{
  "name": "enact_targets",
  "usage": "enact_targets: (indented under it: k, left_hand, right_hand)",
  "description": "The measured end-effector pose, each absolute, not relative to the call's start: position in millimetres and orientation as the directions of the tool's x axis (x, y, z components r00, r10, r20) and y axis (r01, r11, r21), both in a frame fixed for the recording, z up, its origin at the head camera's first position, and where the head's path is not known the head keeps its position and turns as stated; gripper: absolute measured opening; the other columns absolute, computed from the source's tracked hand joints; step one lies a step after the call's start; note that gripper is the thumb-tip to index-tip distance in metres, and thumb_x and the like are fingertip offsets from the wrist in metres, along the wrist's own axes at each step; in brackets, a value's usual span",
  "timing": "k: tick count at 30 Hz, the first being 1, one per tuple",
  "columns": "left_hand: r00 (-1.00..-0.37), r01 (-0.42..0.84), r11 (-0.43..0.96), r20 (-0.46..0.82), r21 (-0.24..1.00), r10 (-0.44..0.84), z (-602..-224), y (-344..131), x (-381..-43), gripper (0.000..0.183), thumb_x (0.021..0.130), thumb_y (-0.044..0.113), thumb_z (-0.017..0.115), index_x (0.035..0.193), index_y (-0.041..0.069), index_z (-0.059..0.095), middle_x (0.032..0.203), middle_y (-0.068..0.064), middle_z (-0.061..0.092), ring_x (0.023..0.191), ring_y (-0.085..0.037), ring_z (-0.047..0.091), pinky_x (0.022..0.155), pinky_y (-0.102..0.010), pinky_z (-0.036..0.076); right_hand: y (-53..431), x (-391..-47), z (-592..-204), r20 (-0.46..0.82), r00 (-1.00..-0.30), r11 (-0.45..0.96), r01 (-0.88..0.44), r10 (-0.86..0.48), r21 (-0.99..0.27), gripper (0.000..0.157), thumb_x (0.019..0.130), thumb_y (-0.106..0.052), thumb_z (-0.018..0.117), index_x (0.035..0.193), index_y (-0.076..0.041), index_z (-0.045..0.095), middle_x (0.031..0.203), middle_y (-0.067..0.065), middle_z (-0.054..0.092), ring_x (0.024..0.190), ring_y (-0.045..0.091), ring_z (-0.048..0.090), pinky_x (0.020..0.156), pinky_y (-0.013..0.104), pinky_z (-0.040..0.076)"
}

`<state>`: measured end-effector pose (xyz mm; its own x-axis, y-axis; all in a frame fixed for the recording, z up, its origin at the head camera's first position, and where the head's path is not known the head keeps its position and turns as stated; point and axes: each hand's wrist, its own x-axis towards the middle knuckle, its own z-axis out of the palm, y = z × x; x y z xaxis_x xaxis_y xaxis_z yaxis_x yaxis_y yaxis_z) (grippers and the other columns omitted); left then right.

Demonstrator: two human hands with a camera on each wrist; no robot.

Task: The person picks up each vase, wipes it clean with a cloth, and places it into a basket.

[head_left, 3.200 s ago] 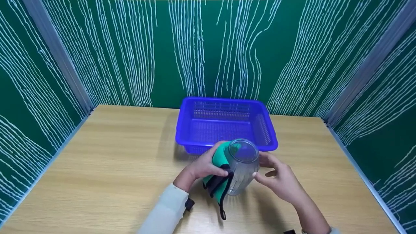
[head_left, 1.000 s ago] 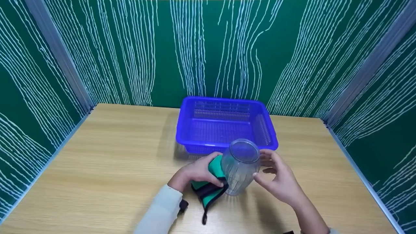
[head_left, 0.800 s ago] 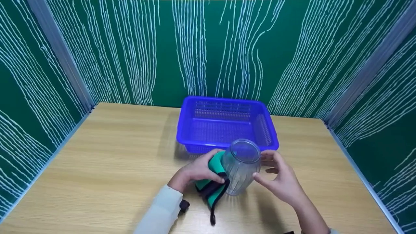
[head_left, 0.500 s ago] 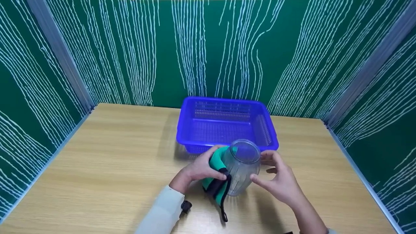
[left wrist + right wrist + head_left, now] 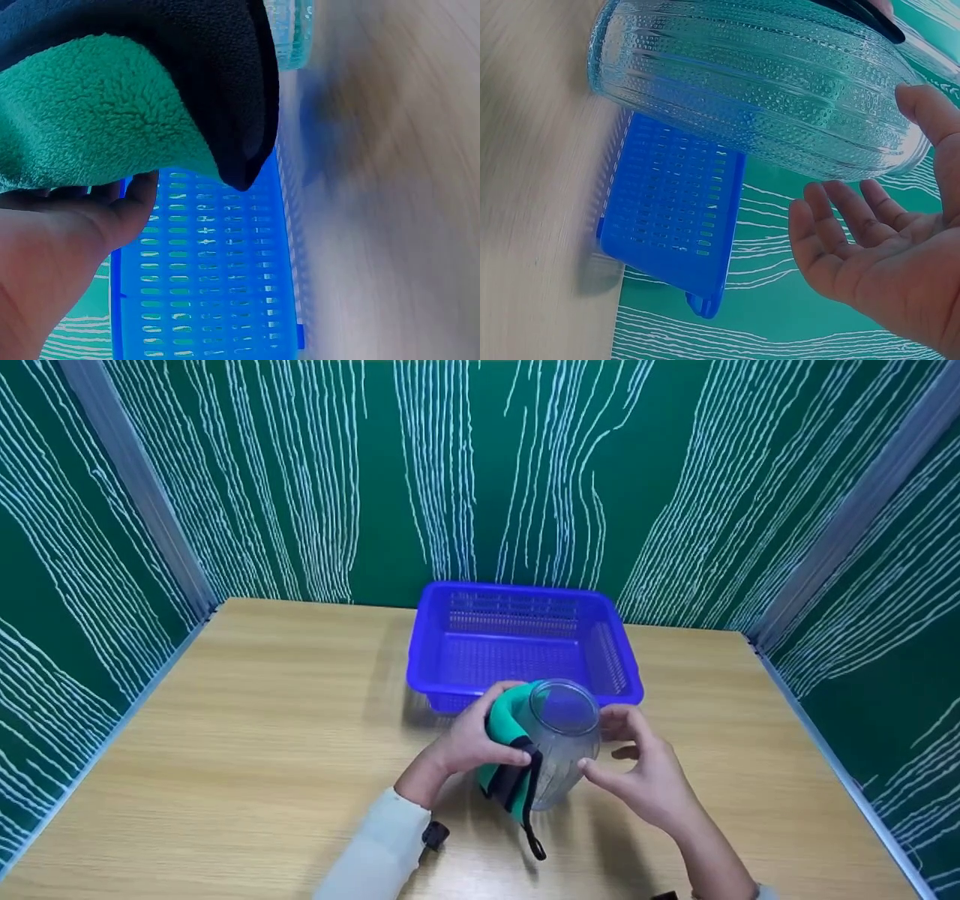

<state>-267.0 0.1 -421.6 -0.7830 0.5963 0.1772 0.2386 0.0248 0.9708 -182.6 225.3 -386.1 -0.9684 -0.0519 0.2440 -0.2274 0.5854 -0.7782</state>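
A clear ribbed glass vase (image 5: 561, 757) with a dimpled surface stands upright on the table, its round mouth up. My left hand (image 5: 472, 739) grips a green cloth (image 5: 508, 720) with black edging and presses it to the vase's left side near the top; a hanging loop dangles below. In the left wrist view the fluffy cloth (image 5: 112, 112) covers most of the fingers. My right hand (image 5: 649, 780) holds the vase from the right, thumb in front and fingers behind. In the right wrist view the thumb (image 5: 926, 109) lies near the vase's rim.
A blue plastic basket (image 5: 420, 660) with slotted walls stands right behind the vase, by the back wall. Green panels (image 5: 300, 472) with white wavy lines enclose the wooden table (image 5: 262, 750) at the back and sides.
One second ago the cloth was lower and further left on the vase; my left hand has since moved up and right with it along the glass. My right hand and the vase have hardly moved.
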Motion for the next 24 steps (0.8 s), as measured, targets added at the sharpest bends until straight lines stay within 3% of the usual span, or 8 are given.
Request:
enact_targets:
  k: [5, 10, 15, 20, 24]
  left_hand:
    - [-0.786, 0.233, 0.006, 0.185, 0.972, 0.59, -410.8, 2.1, -263.7, 0.077, 0.063, 0.018, 0.077, 0.127, 0.026, 0.036, 0.119, 0.009, 0.048, 0.107, -0.013, 0.047, 0.087, -0.035, 0.04]
    - [-0.784, 0.244, -0.004, 0.2, 0.97, 0.587, -405.3, 4.4, -263.4, 0.076, 0.063, 0.018, 0.077, 0.127, 0.026, 0.036, 0.12, 0.008, 0.048, 0.107, -0.013, 0.047, 0.087, -0.034, 0.04]
    - [-0.768, 0.269, -0.035, 0.236, 0.963, 0.596, -402.5, 6.5, -264.0, 0.076, 0.063, 0.015, 0.076, 0.128, 0.023, 0.036, 0.124, -0.002, 0.047, 0.106, -0.014, 0.048, 0.087, -0.036, 0.041]
    - [-0.759, 0.281, -0.022, 0.236, 0.959, 0.607, -401.4, 7.3, -265.5, 0.076, 0.063, 0.016, 0.076, 0.128, 0.024, 0.036, 0.124, -0.003, 0.047, 0.107, -0.014, 0.048, 0.086, -0.035, 0.041]
    - [-0.716, 0.3, -0.086, 0.284, 0.95, 0.638, -402.4, 9.5, -268.3, 0.079, 0.064, 0.017, 0.076, 0.13, 0.019, 0.033, 0.126, -0.01, 0.045, 0.112, -0.026, 0.045, 0.088, -0.037, 0.04]
  right_hand:
    - [234.0, -190.4, -400.3, 0.247, -0.967, 0.597, -0.233, -0.06, -0.768, 0.057, 0.067, -0.03, 0.075, 0.114, -0.023, 0.043, 0.101, -0.004, 0.055, 0.092, 0.012, 0.051, 0.076, 0.034, 0.045]
    - [236.1, -192.4, -403.1, 0.251, -0.965, 0.599, -0.244, -0.074, -0.763, 0.056, 0.068, -0.032, 0.073, 0.115, -0.023, 0.043, 0.101, -0.005, 0.054, 0.09, 0.013, 0.051, 0.075, 0.033, 0.045]
    - [232.3, -189.6, -395.4, 0.248, -0.964, 0.608, -0.254, -0.095, -0.752, 0.056, 0.071, -0.024, 0.072, 0.117, -0.02, 0.042, 0.102, -0.002, 0.054, 0.089, 0.017, 0.052, 0.075, 0.036, 0.045]
    - [223.5, -181.4, -379.3, 0.234, -0.967, 0.61, -0.248, -0.104, -0.752, 0.055, 0.072, -0.013, 0.071, 0.118, -0.012, 0.042, 0.102, 0.004, 0.054, 0.088, 0.022, 0.053, 0.075, 0.039, 0.045]
    - [219.5, -177.4, -372.0, 0.236, -0.966, 0.61, -0.25, -0.104, -0.752, 0.053, 0.072, -0.008, 0.07, 0.117, -0.01, 0.042, 0.103, 0.004, 0.054, 0.088, 0.022, 0.053, 0.075, 0.039, 0.046]
